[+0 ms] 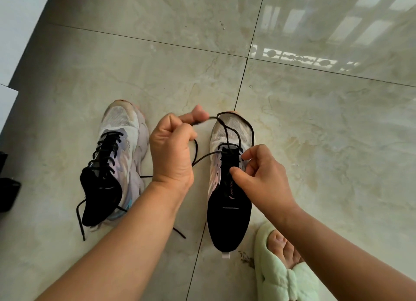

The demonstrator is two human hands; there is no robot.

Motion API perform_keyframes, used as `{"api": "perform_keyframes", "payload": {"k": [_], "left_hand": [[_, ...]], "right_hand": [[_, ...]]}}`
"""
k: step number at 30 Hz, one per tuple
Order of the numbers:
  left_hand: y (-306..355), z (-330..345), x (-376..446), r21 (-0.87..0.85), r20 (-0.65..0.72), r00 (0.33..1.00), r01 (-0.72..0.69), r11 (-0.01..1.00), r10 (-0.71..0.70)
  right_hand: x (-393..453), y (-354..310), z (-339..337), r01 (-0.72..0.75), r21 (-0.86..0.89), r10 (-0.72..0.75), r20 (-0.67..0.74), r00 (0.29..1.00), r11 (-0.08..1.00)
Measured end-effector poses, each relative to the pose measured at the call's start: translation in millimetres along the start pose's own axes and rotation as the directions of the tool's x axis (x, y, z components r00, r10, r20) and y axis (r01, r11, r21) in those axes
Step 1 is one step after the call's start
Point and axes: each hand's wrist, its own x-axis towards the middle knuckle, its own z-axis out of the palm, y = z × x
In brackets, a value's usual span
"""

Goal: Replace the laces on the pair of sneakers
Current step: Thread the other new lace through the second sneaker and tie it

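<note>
- Marble-look floor tiles (315, 131), pale and glossy; both sneakers stand on them, toes pointing away from the person.
- Left sneaker (112, 161): white mesh toe, black tongue and collar, fully laced in black, ends trailing loose on the floor.
- Right sneaker (229, 188): same look, only the lowest eyelets threaded; judged as early lacing of the second shoe.
- Left hand (173, 152): fingers curled, thumb and forefinger pinching one lace end, raised between the two shoes.
- Right hand (265, 177): fingertips pinched at the right-side eyelets; what exactly they grip, cannot tell.
- Black lace (234, 134): thin, round, looping slack over the toe.
- Next move probably needs the tip fed through the next eyelet, slack pulled even.
- Green slipper (283, 271) just beside the heel.
</note>
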Motion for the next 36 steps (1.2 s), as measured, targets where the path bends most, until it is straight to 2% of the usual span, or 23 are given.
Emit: {"api": "perform_keyframes", "payload": {"k": [2,4,5,7,9,11,15,18,20,23,28,30,31,33,34,35,36], "left_hand": [[1.2,-4.1,1.9,0.03,0.043,0.999,0.004,1.0,-0.006],[-2.3,-11.5,1.0,0.239,0.063,0.997,-0.052,0.97,0.037],[-4.8,-16.6,0.2,0.402,0.091,0.993,-0.1,0.91,0.069],[-8.8,-25.3,-1.4,0.672,0.207,0.973,-0.218,0.707,0.103],[-10.5,-33.0,-2.9,0.794,0.359,0.929,-0.354,0.493,0.088],[-11.9,-36.4,-5.2,0.83,0.455,0.89,-0.437,0.348,0.032],[-9.7,-35.6,-8.3,0.866,0.456,0.89,-0.439,0.241,-0.02],[-8.2,-38.7,-7.3,0.864,0.466,0.884,-0.462,0.201,0.029],[-5.5,-47.0,-5.9,0.882,0.431,0.897,-0.441,0.166,0.095],[-3.7,-67.8,-7.1,0.935,0.318,0.936,-0.337,0.114,0.152],[-7.9,-84.2,-21.6,0.988,0.059,0.986,-0.08,0.13,0.157],[-7.3,-81.5,-26.4,0.976,0.062,0.98,-0.099,0.194,0.19],[-6.1,-80.3,-29.2,0.953,0.088,0.976,-0.14,0.268,0.197],[-0.9,-73.1,-37.0,0.809,0.099,0.987,-0.155,0.567,0.129],[2.3,-67.4,-42.3,0.676,0.124,0.99,-0.13,0.725,0.062],[4.6,-61.4,-47.7,0.53,0.179,0.984,-0.105,0.842,0.01],[5.8,-55.2,-52.6,0.398,0.235,0.972,-0.071,0.915,-0.027]], "right_hand": [[0.4,0.2,0.3,0.001,-0.001,-0.001,-0.002,1.0,1.0],[0.3,-0.2,0.9,0.004,0.006,-0.004,-0.01,1.0,1.0],[0.2,-0.6,1.3,0.004,0.014,-0.004,-0.016,1.0,1.0],[-0.2,-1.2,2.4,0.004,0.029,-0.003,-0.029,1.0,1.0],[-0.8,-1.2,3.2,0.002,0.026,-0.001,-0.04,0.999,1.0],[-1.4,-0.7,3.2,-0.004,0.02,0.005,-0.048,0.999,1.0],[-2.2,-0.9,3.6,-0.006,0.016,0.007,-0.053,0.999,1.0],[-2.3,-0.9,3.9,-0.018,0.029,0.02,-0.079,0.997,0.999],[-2.4,-0.9,3.9,-0.036,0.049,0.041,-0.097,0.994,0.998],[-2.0,-1.1,4.1,-0.06,0.069,0.067,-0.114,0.991,0.996],[-3.3,-4.1,4.6,-0.043,0.09,0.05,-0.078,0.996,0.995],[-3.9,-6.0,5.5,-0.007,0.053,0.01,-0.045,0.999,0.999],[-3.9,-6.8,6.4,0.007,0.037,-0.006,-0.032,0.999,0.999],[-3.0,-6.9,7.9,0.016,0.032,-0.015,-0.027,1.0,0.999],[-2.3,-6.6,8.8,0.016,0.034,-0.015,-0.028,0.999,0.999],[-1.9,-6.1,9.4,0.015,0.034,-0.014,-0.031,0.999,0.999],[-1.8,-5.9,10.2,0.013,0.037,-0.012,-0.034,0.999,0.999]]}}
